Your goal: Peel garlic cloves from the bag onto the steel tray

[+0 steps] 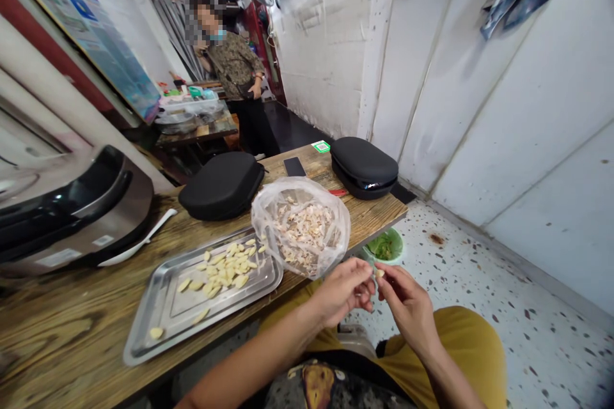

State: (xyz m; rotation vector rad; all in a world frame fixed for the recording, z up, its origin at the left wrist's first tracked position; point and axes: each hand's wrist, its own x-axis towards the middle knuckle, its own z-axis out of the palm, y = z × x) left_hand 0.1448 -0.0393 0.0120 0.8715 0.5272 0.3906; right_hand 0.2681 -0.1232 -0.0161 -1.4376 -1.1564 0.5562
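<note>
My right hand (407,300) pinches a small pale garlic clove (379,273) between thumb and fingertips, above my lap. Close beside it, my left hand (346,291) has its thumb and index finger pressed together near the clove; what lies between them is too small to make out. A clear plastic bag (339,249) stands open on the table just beyond my left hand, full of garlic skins and pieces (307,227). Peeled garlic cloves (225,268) lie scattered in a metal tray (167,316) to the left of the bag.
The wooden table (86,326) carries two black cases (218,185), a phone (294,167), a white spoon (141,241) and a rice cooker (81,204). A green bowl of leaves (385,245) sits below the table's right edge. A person (237,70) stands beyond, near another table.
</note>
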